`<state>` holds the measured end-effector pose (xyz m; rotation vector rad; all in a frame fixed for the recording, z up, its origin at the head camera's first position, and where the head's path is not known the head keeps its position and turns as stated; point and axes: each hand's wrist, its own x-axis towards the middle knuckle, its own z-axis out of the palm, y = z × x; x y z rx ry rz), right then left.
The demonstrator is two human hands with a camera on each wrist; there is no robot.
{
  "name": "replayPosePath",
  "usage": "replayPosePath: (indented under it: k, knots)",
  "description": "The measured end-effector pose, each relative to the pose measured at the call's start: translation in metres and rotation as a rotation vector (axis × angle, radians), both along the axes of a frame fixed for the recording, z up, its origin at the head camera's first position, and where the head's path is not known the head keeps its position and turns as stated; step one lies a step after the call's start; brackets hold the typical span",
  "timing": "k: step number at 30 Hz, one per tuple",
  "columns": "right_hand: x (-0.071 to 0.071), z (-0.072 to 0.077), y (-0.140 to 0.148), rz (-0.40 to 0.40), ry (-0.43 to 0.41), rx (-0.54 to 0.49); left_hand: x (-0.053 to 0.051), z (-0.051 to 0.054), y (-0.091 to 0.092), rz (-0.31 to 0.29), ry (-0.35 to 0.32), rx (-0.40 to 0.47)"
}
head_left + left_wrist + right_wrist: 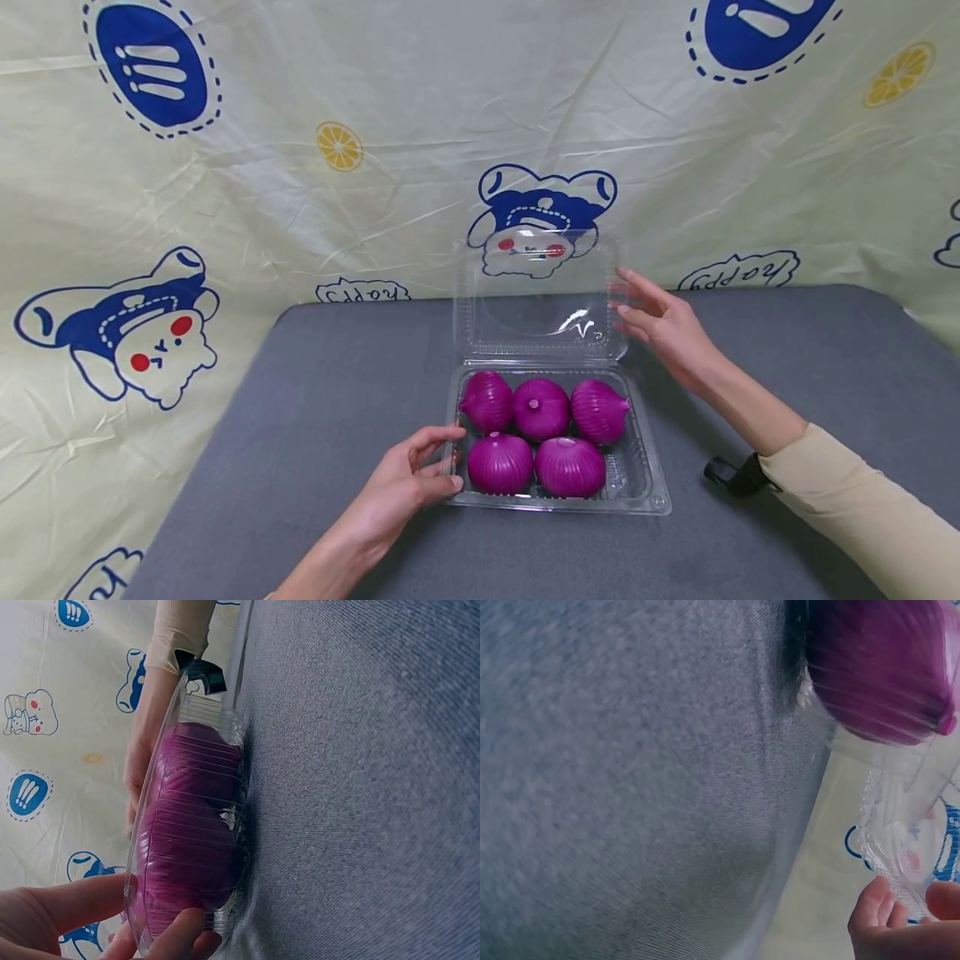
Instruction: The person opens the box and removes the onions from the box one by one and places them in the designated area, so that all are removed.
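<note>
A clear plastic clamshell box (637, 492) sits on the table with its lid (536, 321) raised at the back. Several purple onions (542, 408) lie in two rows in the base; through its ribbed wall, onions (191, 847) also show in the left wrist view. My left hand (408, 471) grips the base's left side, thumb near the front corner. At the lid's right edge, my right hand (667, 325) has its thumb and fingers about the rim, some fingertips seen through the plastic. In the right wrist view that hand (904, 930) is partly cut off.
A grey cloth-covered table (360, 383) spreads around the box. Behind it hangs a pale printed curtain (405, 225) with cartoon figures and orange slices. A dark band (738, 477) is on the right wrist, by the beige sleeve (855, 500).
</note>
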<state>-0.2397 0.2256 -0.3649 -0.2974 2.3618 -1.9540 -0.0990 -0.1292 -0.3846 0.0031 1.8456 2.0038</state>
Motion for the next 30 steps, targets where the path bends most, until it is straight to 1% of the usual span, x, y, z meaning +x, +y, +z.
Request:
replayPosePath:
  k: [5, 10, 15, 18, 21, 25, 30]
  knots:
    - [-0.003, -0.007, 0.001, 0.036, -0.098, -0.034, 0.001, 0.0, 0.0, -0.003, 0.004, -0.001]
    - [-0.006, -0.012, 0.0, 0.012, -0.146, -0.062, 0.001, -0.001, 0.0, -0.004, 0.008, -0.003]
    - [-0.008, -0.015, 0.0, -0.012, -0.196, -0.049, 0.001, -0.002, 0.0, -0.005, 0.009, -0.014]
    - [-0.01, -0.016, 0.0, -0.007, -0.244, -0.047, 0.002, -0.002, 0.0, -0.005, 0.009, -0.023]
    - [-0.011, -0.018, 0.001, 0.019, -0.283, -0.059, 0.002, -0.001, -0.001, -0.006, 0.006, -0.032]
    - [-0.013, -0.023, 0.004, 0.058, -0.292, -0.071, 0.001, 0.0, -0.001, -0.009, -0.004, -0.041]
    - [-0.015, -0.028, 0.006, 0.094, -0.28, -0.049, 0.001, 0.0, -0.001, -0.016, 0.001, -0.045]
